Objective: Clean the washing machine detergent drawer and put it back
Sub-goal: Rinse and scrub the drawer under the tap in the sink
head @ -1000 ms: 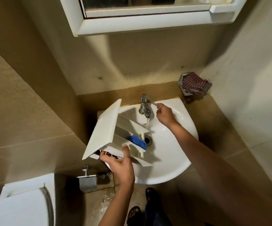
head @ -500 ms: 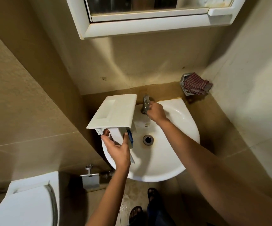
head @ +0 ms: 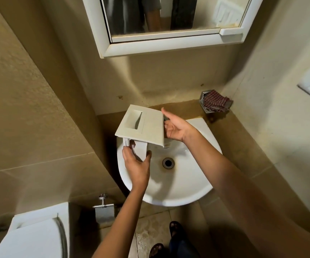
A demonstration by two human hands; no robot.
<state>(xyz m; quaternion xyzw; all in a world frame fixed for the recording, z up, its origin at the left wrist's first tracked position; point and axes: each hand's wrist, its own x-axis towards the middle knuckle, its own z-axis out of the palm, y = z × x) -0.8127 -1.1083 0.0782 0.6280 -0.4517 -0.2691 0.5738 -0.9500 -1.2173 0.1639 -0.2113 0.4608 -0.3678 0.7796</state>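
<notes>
Head view, looking down on a white sink (head: 187,185) at the centre of the frame. The detergent drawer (head: 144,127) is held above the upper left part of the basin, clear of it. Its flat front panel faces up toward the camera, with the recessed pull handle (head: 134,120) in the panel's left half. The drawer's long axis is strongly foreshortened: the body runs from under the panel's lower edge downward and away, toward the basin. The left hand (head: 137,166), at centre left, grips this body from below, thumb on its right side and fingers curled round its left. The right hand (head: 176,127) stands just beside the panel's right edge, spread wide with the thumb raised and nothing in it; whether its fingertips touch the panel cannot be told. The drain (head: 168,162) lies open to view, right of the left hand. Upper centre: a mirror cabinet (head: 169,47). Right of the drawer, on the ledge: a checked cloth (head: 216,103) in a metal holder. Lower left: a toilet (head: 29,237) and a paper holder (head: 104,211).
</notes>
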